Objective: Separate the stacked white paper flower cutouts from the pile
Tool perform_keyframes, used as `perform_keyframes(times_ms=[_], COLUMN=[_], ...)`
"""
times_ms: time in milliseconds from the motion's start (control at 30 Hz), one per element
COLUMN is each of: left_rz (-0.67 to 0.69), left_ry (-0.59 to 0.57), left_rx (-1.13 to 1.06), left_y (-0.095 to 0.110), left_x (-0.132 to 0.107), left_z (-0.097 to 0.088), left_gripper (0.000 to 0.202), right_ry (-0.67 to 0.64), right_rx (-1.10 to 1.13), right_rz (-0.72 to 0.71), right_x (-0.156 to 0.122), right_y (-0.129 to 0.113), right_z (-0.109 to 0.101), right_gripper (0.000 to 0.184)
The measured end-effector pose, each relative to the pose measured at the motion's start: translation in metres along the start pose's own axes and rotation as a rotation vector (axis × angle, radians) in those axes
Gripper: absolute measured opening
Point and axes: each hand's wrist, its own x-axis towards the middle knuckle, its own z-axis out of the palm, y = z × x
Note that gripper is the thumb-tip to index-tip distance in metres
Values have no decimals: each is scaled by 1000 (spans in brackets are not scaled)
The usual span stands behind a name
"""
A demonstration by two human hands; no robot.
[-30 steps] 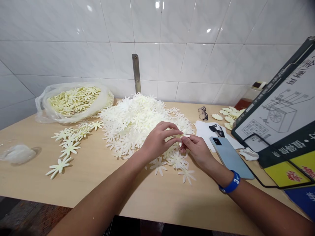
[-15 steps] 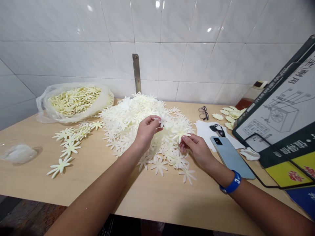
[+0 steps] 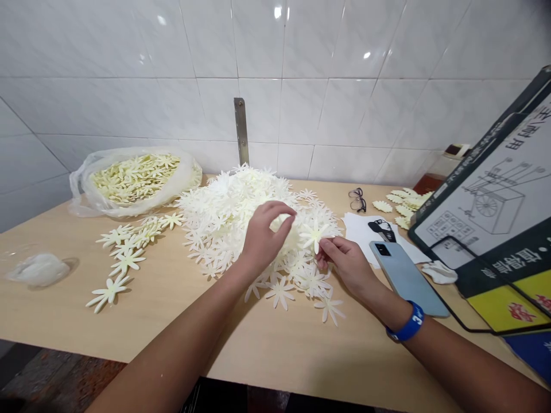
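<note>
Between the thumb and fingers of my right hand [image 3: 344,258] is a pale flower cutout [image 3: 315,233] with long narrow petals and a yellowish centre. My left hand [image 3: 269,232] hovers over the pile, thumb and index finger curved toward each other with a gap, and nothing shows between them. Under both hands spreads a big heap of white flower cutouts [image 3: 241,195]. Several single cutouts lie at its near edge, one of them a loose white flower [image 3: 329,307]. A row of yellowish flowers [image 3: 127,261] lies to the left.
Back left stands a plastic bag [image 3: 189,178] of yellowish cutouts. A small clear bag [image 3: 38,269] lies at far left. On the right are a phone [image 3: 407,278], white paper [image 3: 357,229], glasses [image 3: 357,201], leaf-shaped pieces [image 3: 404,202] and a leaning printed box [image 3: 495,201].
My left hand has let go of a white flower cutout, and its fingers have parted. My right hand stays in place, its flower now turned more face-on.
</note>
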Motion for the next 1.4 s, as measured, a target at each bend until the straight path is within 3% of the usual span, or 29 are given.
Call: perform_keyframes(times_ms=[133,333,533,800,967,1400], left_rz=[228,241,75,-385,-438,-485], left_ry=[-244,-307,-300,-334,-398,-359], left_rx=[53,43,-116,-375,-352,-335], left_y=[0,-4,3,12,11,15], left_x=[-5,-8,-6,-6,-5,-4], left_z=[7,13,10,12,11,9], left_gripper=[14,15,13,18,20,18], right_ry=[-14,-42,-73,-89,-120,-89], right_rx=[9,-7,-10,-57,-96,-147], right_rz=[-6,-35,-54,-110,-122,-137], right_x=[0,0,-1,-2,-4,-2], right_y=[0,-2,-5,-5,-4,-5], right_z=[0,2,1,0,1,1], right_gripper=[43,44,42,35,34,35])
